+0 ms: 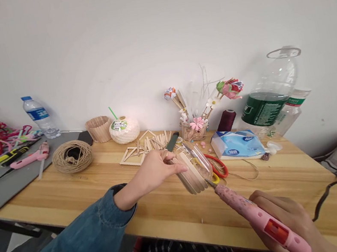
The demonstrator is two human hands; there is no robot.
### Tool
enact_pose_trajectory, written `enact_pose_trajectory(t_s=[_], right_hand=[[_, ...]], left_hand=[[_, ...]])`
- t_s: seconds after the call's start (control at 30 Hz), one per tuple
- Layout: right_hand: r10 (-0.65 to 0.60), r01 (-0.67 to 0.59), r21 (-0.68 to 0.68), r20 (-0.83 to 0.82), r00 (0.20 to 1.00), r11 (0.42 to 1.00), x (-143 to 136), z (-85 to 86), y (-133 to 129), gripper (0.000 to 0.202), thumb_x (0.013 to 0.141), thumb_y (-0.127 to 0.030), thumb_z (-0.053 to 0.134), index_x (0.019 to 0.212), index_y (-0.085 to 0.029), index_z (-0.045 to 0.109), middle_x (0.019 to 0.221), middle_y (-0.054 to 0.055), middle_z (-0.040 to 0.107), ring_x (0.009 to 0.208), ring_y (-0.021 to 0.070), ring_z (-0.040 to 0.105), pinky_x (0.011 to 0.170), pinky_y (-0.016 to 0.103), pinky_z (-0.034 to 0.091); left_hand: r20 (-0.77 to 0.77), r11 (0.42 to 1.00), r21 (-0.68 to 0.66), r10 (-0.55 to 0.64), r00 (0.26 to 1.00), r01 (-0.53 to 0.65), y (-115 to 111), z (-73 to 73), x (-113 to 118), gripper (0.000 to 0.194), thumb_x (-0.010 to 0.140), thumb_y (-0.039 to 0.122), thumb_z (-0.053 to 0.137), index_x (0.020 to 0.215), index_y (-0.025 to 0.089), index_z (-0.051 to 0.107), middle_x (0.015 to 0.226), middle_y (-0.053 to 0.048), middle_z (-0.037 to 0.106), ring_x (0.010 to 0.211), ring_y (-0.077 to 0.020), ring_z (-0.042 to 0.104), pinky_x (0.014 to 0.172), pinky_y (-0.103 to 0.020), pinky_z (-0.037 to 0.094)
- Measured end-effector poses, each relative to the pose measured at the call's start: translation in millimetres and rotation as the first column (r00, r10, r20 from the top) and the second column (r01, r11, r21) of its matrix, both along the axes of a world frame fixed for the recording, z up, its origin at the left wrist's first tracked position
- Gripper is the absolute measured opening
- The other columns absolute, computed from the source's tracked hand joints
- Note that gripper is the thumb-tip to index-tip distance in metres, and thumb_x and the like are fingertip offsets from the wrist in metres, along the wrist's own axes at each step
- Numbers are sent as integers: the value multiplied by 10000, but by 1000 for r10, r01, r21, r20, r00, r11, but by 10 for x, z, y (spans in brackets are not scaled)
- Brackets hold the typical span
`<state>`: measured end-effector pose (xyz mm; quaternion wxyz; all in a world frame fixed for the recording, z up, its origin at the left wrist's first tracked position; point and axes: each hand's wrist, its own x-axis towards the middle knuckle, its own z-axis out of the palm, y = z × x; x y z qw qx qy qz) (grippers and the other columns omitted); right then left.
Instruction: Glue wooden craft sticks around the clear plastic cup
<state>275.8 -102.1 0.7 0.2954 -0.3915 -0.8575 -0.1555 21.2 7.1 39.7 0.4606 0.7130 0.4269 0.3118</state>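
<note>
Stick-clad clear cup (pixel 196 167) pinched in the left hand (pixel 156 169), glue gun (pixel 252 213) close to its edge

By the look of it, this is a light piece: thin clear plastic, with flat wooden sticks (pixel 189 176) set side by side along part of its wall. The bare plastic probably dents under a hard squeeze and may slip, while the stretch backed with wood should feel stiffer and give better purchase. A sideways push could knock a stick askew, so the best hold is likely a gentle one on the stick-covered wall, well apart from the nozzle (pixel 210 183), which may be hot.

The left thumb presses on the outer faces of the sticks; the other fingers curl at the upper end, their tips partly hidden. The cup lies tilted just to the right of that pinch, its bare side turned rightward, in front of red-handled scissors (pixel 223 167). Whether it touches the wooden table (pixel 79 194) cannot be told.

The right hand (pixel 279 206) wraps the pink glue gun, its nozzle by the cup's lower right edge; contact is unclear.
</note>
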Motion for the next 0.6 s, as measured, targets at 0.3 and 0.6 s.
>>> enact_pose_trajectory(t_s=[0.3, 0.6], right_hand=[[-4, 4, -43, 9, 1000, 999, 143, -141, -27, 355, 806, -125, 396, 1113, -202, 557, 663, -7, 596, 537, 110, 577, 463, 227, 455], [-600, 600, -33, -67, 797, 800, 793, -132, 2, 248, 841, -471, 429, 823, -242, 523, 653, 54, 597, 393, 178, 514, 311, 285, 302]], left_hand=[[14, 1000, 12, 5, 1000, -5, 37, 35, -81, 247, 634, 362, 700, 631, 118, 659, 568, 22, 548, 565, -103, 449, 550, -230, 346], [-337, 965, 255, 37, 941, 54, 42, -111, -205, 143, 720, 294, 665, 709, 159, 711, 703, -20, 679, 695, -165, 584, 669, -247, 425]])
